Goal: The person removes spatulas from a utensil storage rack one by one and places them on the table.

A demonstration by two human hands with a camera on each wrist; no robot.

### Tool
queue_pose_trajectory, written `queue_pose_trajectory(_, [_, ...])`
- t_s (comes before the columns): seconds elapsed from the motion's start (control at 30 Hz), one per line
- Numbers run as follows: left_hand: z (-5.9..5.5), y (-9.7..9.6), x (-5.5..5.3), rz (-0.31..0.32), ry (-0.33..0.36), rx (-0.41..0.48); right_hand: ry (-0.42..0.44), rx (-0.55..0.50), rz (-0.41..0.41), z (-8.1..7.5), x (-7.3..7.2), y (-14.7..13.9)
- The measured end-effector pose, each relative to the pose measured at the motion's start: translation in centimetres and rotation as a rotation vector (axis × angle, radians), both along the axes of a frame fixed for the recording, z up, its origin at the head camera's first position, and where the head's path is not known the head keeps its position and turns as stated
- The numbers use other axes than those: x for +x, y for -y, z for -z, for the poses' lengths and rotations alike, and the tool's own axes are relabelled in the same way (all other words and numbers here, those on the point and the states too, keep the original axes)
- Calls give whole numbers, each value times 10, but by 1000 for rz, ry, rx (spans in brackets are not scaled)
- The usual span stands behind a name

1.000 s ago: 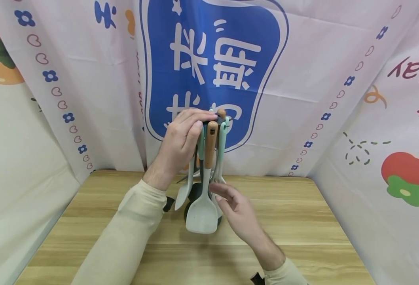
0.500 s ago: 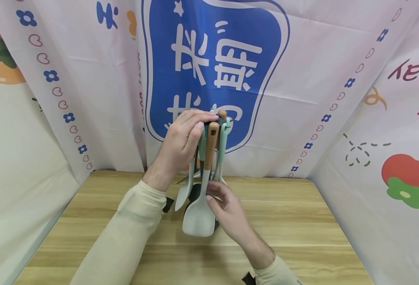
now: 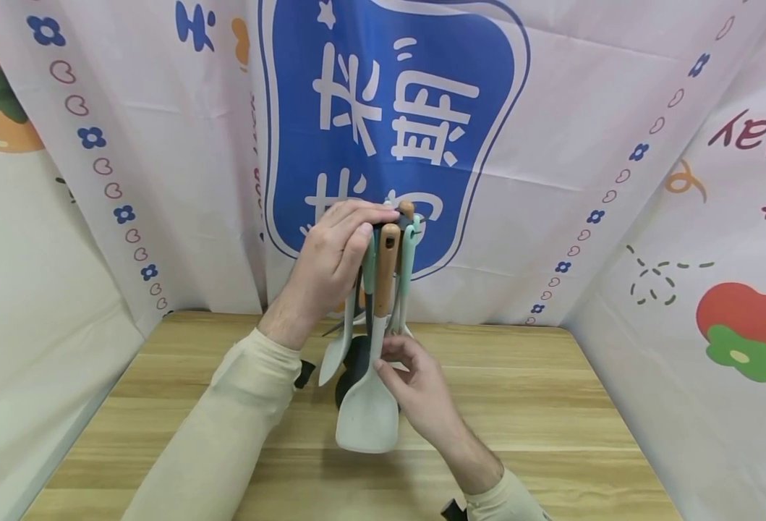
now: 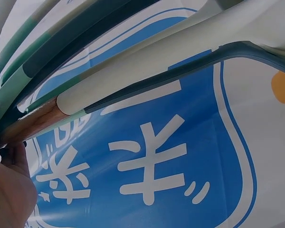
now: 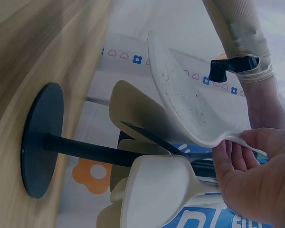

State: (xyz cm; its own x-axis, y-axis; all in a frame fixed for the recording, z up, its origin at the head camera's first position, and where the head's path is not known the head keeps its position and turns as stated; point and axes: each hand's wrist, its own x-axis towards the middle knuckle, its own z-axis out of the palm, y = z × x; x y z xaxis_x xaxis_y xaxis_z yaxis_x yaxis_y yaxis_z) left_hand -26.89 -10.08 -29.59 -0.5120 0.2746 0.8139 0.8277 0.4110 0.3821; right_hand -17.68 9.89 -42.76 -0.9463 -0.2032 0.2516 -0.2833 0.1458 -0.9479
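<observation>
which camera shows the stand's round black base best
The right wrist view shows the black base nearly whole, close up. In the head view the white spatula hides most of it; the left wrist view shows none.

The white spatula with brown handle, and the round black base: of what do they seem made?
Spatula blade: probably silicone or plastic; white, matte, smooth-looking. Handle: likely wood, from its warm brown tone; smooth. Base: perhaps coated metal or plastic; uniformly dark, dull.

A wood-grain counter (image 3: 519, 405) spans the lower frame. White cloth (image 3: 591, 108) hangs behind, its blue panel (image 3: 385, 130) at upper centre.
</observation>
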Motion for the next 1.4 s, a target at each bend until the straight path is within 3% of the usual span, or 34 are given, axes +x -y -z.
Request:
queue_pose_trajectory(0.63, [0, 3, -1, -6, 22, -16, -22, 22, 5, -6, 5, -8])
queue_pose_trajectory(1.4, [-1, 0, 2, -12, 13, -30, 5, 90, 106, -12, -2, -62])
